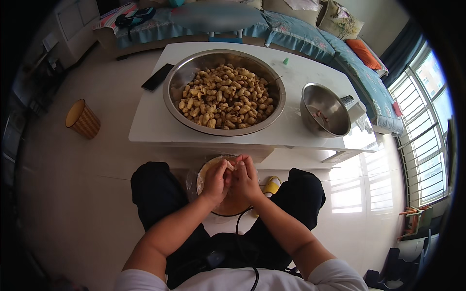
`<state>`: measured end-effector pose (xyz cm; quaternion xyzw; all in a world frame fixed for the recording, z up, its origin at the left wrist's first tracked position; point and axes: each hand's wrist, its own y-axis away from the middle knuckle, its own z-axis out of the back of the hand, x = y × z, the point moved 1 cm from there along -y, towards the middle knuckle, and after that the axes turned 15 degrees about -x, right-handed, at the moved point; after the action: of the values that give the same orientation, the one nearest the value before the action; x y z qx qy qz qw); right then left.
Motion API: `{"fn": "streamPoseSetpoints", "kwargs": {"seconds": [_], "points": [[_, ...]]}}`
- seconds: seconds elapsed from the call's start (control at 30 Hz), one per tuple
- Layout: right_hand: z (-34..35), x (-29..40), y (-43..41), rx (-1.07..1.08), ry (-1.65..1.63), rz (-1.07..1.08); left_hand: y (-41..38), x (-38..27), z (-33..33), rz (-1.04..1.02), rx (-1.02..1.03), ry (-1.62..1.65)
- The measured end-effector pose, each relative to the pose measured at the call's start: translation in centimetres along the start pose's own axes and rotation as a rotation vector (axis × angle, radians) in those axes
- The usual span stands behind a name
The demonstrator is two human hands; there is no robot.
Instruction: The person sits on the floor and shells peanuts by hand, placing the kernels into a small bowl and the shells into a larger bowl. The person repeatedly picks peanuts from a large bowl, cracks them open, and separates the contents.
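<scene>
My left hand (217, 181) and my right hand (245, 178) meet fingertip to fingertip above a round bin (233, 210) lined with clear plastic, between my knees. Pinched between both sets of fingers is a pale peanut shell (230, 166), mostly covered by them. On the table beyond, a wide steel basin (224, 131) holds a heap of unshelled peanuts (225, 96). To its right stands a smaller steel bowl (309, 95) with several shelled peanut kernels (320, 115) at the bottom.
The white coffee table (291, 141) carries a dark phone (157, 77), a small green object (285, 61) and a remote control (347, 99). A woven-look wastebasket (83, 119) stands on the floor at left. A sofa (298, 34) wraps the far side. A black cable (237, 227) crosses my lap.
</scene>
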<state>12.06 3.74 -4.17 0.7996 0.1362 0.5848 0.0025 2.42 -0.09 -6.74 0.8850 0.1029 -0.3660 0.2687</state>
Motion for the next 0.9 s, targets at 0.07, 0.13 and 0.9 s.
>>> {"fn": "streamPoseSetpoints", "kwargs": {"seconds": [0.07,0.13,0.9], "points": [[0.3,-1.2,-0.5,-0.008,-0.076,-0.037,-0.1,-0.1,0.0,0.041,0.018,0.038],[0.6,-1.3,-0.7,-0.032,-0.161,-0.084,-0.3,-0.2,0.0,0.047,0.029,0.062],[3.2,-3.2,-2.5,0.001,-0.341,-0.741,-0.9,-1.6,0.2,-0.761,0.146,-0.865]]}}
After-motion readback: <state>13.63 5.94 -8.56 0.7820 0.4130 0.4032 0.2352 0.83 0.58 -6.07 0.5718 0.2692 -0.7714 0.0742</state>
